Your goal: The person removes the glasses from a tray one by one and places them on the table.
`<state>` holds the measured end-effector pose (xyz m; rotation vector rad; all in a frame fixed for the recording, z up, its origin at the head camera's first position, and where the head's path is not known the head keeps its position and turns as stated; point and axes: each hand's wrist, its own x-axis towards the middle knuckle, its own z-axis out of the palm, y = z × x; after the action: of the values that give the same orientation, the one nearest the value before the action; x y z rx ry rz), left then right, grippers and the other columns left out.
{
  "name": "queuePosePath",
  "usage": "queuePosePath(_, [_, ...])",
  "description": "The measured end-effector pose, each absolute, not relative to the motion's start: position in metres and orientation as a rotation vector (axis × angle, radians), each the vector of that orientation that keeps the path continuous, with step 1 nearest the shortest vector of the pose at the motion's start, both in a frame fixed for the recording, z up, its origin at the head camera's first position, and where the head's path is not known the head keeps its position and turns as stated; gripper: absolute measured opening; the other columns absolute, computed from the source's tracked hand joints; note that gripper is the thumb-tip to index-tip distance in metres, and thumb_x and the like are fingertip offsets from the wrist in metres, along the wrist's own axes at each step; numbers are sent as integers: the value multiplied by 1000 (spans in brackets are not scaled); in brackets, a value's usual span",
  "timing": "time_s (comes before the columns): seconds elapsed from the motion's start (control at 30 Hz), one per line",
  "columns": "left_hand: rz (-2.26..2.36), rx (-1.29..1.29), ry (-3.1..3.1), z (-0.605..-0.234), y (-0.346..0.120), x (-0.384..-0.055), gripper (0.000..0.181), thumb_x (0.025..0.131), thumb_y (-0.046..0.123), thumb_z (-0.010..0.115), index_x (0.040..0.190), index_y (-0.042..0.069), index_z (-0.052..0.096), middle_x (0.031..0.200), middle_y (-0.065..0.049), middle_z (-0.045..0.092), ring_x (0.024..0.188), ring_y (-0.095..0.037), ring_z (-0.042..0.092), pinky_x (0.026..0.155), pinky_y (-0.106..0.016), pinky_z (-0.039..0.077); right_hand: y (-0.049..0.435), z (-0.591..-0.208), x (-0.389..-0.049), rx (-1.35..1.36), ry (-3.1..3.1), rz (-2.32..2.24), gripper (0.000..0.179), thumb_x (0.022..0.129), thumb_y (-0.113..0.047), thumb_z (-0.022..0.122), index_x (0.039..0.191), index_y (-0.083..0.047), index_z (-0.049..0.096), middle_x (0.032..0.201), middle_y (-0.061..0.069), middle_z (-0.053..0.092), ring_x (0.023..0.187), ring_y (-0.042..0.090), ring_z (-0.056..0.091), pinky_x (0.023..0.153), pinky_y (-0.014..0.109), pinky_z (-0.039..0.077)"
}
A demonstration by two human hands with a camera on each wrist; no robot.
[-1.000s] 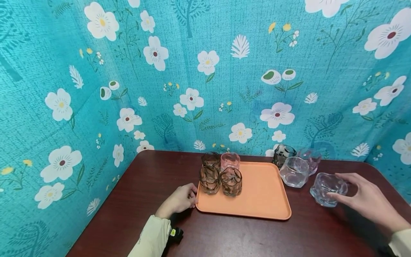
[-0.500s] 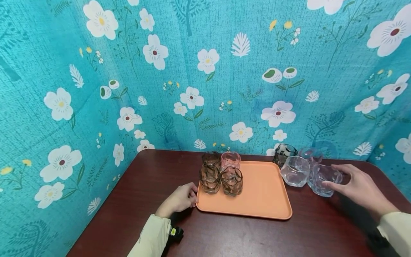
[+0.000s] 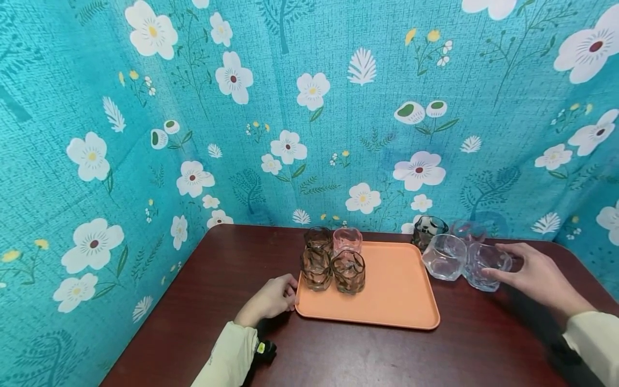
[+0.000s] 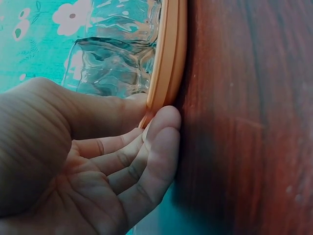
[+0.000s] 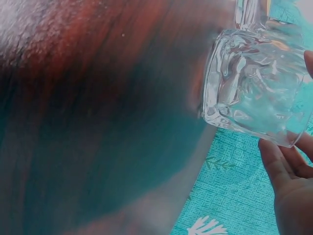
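Observation:
My left hand [image 3: 273, 295] pinches the left edge of an orange tray [image 3: 387, 303]; in the left wrist view the thumb lies over the rim [image 4: 168, 58] and the fingertips are under it. Three brown glasses [image 3: 348, 274] and a pink glass [image 3: 347, 239] stand upright at the tray's left end. Right of the tray, my right hand [image 3: 539, 277] holds a clear wavy glass [image 3: 486, 269] by its upper part, thumb on the near side and fingers on the far side. In the right wrist view this glass [image 5: 254, 88] has its base at the tabletop.
Close left of the held glass stands another clear glass [image 3: 445, 258]. Behind these are a dark grey glass [image 3: 427, 231] and a pale pink glass [image 3: 468, 231], partly hidden. The dark red table [image 3: 367, 355] ends at a turquoise floral cloth [image 3: 309, 129].
My right hand has moved the clear glass left and away from me, up beside the other clear glass. The left hand and the tray have stayed in place.

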<state>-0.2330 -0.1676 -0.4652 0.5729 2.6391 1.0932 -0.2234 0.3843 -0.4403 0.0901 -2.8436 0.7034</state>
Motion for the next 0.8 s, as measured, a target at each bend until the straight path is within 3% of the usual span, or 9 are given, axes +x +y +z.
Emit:
queuePosePath(0.37, [1076, 574, 2628, -466, -169, -232, 17, 88, -3, 58, 104, 0, 54, 73, -2, 58, 58, -13, 59, 52, -28, 48, 377, -432, -220, 202, -2799, 698, 86, 73, -47, 78, 129, 9, 45, 126, 35, 38, 111, 54, 34, 78, 72, 30])
queuePosePath(0.8, [1071, 576, 2632, -464, -169, -231, 17, 88, -4, 57, 104, -1, 54, 73, -2, 58, 58, -12, 59, 52, -28, 48, 335, -398, -210, 440, -2628, 713, 70, 71, -30, 84, 126, 0, 53, 118, 20, 49, 105, 41, 45, 75, 61, 37])
